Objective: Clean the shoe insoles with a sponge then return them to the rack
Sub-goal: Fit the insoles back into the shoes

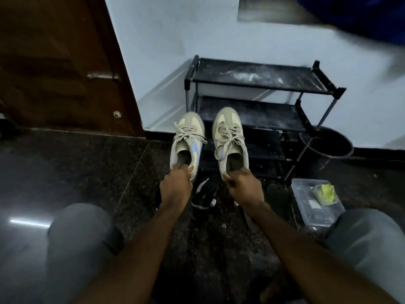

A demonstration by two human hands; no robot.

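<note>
Two beige lace-up sneakers are held up in front of the black shoe rack (260,85). My left hand (175,187) grips the heel of the left sneaker (188,141). My right hand (243,186) grips the heel of the right sneaker (230,139). Both toes point towards the rack. Each shoe opening looks dark inside; I cannot tell whether insoles are in them. A dark insole (277,198) lies on the floor right of my right wrist. A yellow-green sponge (326,194) sits in a clear plastic container (306,213) at the right.
A black shoe (202,200) lies on the dark speckled floor between my wrists. A black bucket (326,142) stands right of the rack. A brown wooden door (61,62) fills the left. My knees in grey trousers frame the bottom.
</note>
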